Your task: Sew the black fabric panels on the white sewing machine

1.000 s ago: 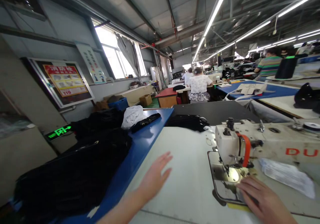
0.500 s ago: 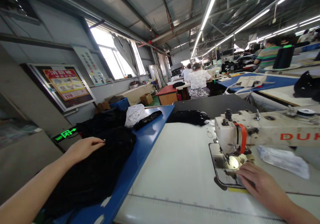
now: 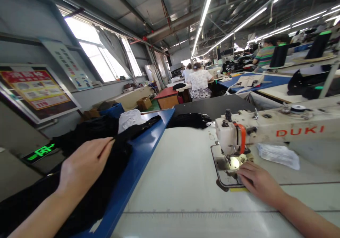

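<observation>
Left hand [image 3: 84, 163] pinches black cloth [image 3: 120, 156] near white bundle [image 3: 129, 119]; right hand [image 3: 259, 181], grip unclear, is by sewing machine [image 3: 268, 123].

Tube lights [image 3: 207, 4] and a blown-out window [image 3: 97, 52] light my view; edges stretch, and my left hand [image 3: 83, 163] looks slightly blurred.

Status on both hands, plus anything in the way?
Left hand: pinching black fabric. Right hand: fingers at the needle area of sewing machine. Nothing visible between the hands but bare white tabletop.
</observation>
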`<state>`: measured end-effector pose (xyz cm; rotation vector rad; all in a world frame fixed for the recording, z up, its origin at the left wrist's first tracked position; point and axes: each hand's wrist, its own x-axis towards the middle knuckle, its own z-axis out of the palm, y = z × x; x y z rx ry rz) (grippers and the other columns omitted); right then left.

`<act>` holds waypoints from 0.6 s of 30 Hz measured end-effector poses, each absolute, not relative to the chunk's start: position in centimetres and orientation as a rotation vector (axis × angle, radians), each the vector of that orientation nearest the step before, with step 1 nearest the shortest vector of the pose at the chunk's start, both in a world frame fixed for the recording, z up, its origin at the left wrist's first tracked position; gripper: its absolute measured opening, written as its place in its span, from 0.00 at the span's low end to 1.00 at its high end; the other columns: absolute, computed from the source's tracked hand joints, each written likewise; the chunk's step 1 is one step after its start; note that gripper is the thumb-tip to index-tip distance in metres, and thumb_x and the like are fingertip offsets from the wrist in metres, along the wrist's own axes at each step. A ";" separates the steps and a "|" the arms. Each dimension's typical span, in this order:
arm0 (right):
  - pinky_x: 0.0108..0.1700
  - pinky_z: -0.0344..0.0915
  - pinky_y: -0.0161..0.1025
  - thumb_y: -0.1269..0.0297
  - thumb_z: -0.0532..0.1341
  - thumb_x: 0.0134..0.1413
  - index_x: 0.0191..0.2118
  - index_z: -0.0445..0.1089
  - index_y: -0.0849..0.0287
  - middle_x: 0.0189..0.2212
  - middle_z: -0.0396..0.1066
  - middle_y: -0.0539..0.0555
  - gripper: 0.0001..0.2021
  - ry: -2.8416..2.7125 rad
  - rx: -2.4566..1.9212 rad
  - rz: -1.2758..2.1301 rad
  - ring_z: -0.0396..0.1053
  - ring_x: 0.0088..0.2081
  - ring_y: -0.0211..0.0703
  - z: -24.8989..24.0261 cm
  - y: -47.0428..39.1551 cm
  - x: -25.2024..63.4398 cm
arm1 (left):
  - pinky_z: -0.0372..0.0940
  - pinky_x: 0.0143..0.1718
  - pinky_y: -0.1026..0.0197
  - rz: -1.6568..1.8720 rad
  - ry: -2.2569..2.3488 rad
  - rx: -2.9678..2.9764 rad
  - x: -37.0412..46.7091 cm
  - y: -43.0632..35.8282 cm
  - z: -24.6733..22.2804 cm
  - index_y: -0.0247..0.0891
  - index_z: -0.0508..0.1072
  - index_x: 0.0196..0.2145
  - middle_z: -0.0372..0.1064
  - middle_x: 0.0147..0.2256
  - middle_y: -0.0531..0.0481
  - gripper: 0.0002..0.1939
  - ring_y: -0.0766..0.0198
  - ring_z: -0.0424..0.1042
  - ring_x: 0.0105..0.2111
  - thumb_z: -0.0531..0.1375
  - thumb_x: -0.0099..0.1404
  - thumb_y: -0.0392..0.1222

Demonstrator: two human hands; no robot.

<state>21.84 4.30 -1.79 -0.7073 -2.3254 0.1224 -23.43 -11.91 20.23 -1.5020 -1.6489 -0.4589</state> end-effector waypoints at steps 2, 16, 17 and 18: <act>0.41 0.67 0.41 0.71 0.53 0.62 0.37 0.75 0.57 0.32 0.72 0.55 0.12 -2.335 -0.731 0.120 0.69 0.37 0.45 -1.2 4.2 21.7 | 0.69 0.49 0.53 -0.439 -1.586 -1.780 -19.5 -10.4 15.6 0.44 0.75 0.42 0.76 0.40 0.49 0.14 0.57 0.75 0.41 0.51 0.68 0.47; 0.44 0.67 0.45 0.71 0.52 0.61 0.42 0.73 0.60 0.37 0.73 0.59 0.12 -2.039 -1.092 -0.031 0.68 0.40 0.48 -1.3 6.0 29.4 | 0.72 0.43 0.62 -0.982 -1.535 -2.280 -1.7 -2.9 0.6 0.39 0.74 0.39 0.75 0.36 0.46 0.16 0.62 0.76 0.36 0.48 0.72 0.46; 0.46 0.66 0.46 0.71 0.53 0.61 0.43 0.73 0.61 0.39 0.73 0.59 0.12 -1.995 -1.184 -0.059 0.68 0.42 0.49 -1.3 6.5 30.4 | 0.72 0.44 0.62 -0.994 -1.531 -2.280 -1.6 -2.6 0.6 0.39 0.74 0.39 0.75 0.37 0.46 0.16 0.61 0.76 0.36 0.48 0.72 0.46; 0.46 0.66 0.46 0.71 0.54 0.61 0.42 0.73 0.61 0.39 0.73 0.60 0.11 -1.977 -1.276 -0.071 0.68 0.42 0.50 -1.2 7.0 31.3 | 0.72 0.44 0.62 -0.980 -1.518 -2.291 -1.4 -2.4 0.5 0.39 0.74 0.39 0.75 0.37 0.46 0.17 0.61 0.77 0.37 0.48 0.72 0.47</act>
